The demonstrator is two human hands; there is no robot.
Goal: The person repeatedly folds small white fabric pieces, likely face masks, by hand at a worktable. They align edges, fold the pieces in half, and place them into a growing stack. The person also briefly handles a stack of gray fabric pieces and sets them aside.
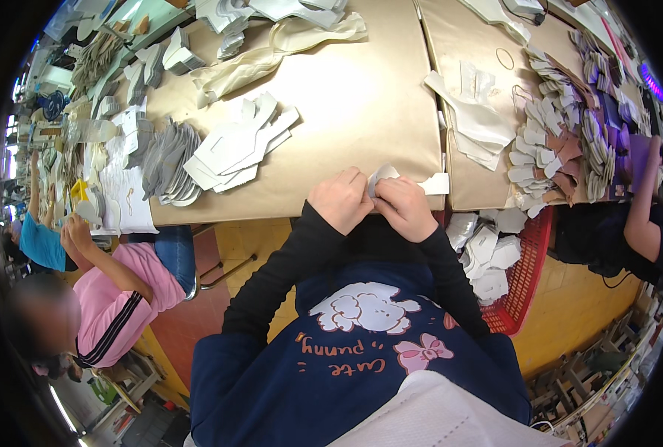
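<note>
My left hand (340, 200) and my right hand (406, 208) meet at the near edge of the table, fingers closed in a pinch. Between them is a white cut piece of flexible sheet material (437, 183). One end of it curls up grey by my fingertips, and the other end sticks out flat to the right of my right hand. My fingers hide its middle. Ahead and to the left lies a fanned stack of white cut pieces (234, 145), with a pile of grey pieces (169, 160) beside it. More white pieces (476, 119) lie on the right-hand table section.
A red plastic basket (531, 272) with white pieces stands low at my right. Long cream strips (272, 56) lie farther back. Stacks of pale and brown pieces (555, 149) line the right side. A person in pink (126, 290) sits at left, and another person's arm (642, 194) is at right.
</note>
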